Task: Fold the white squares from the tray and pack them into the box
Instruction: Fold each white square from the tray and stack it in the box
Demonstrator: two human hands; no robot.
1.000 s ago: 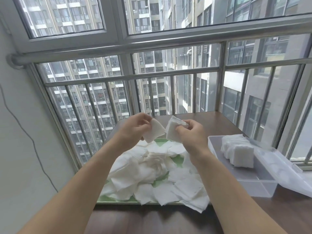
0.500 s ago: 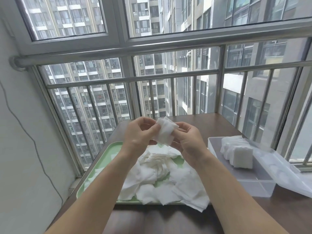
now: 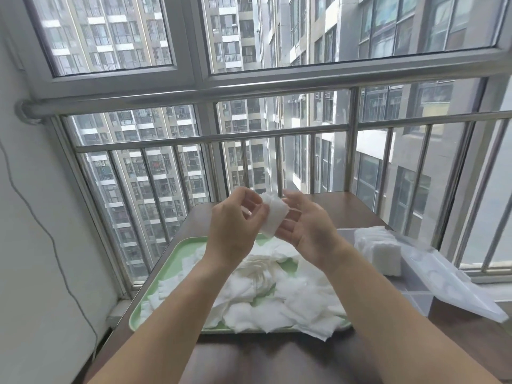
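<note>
The left hand's (image 3: 235, 225) thumb and curled fingers (image 3: 253, 202) pinch the left edge of a small folded white fabric square (image 3: 273, 214), held up at the centre of the frame. The right hand (image 3: 304, 228) lies open beside it, palm turned up and to the left. Its nearly straight fingers (image 3: 289, 221) rest under the square's right side, and its thumb is raised just above the top corner. Both forearms run down to the bottom edge of the frame.

Below the hands a pale green rectangular plastic tray (image 3: 177, 261) carries a loose heap of unfolded white squares (image 3: 277, 297), some of them hanging over its near right rim. To the right of the tray stands a clear plastic box (image 3: 415, 292) with a stack of folded white squares (image 3: 381, 250) at its far end. Its transparent hinged lid (image 3: 454, 284) lies open toward the right edge of the frame. Tray and box sit on a dark brown wooden table (image 3: 277, 358) that stands against a steel window railing (image 3: 210, 137).
</note>
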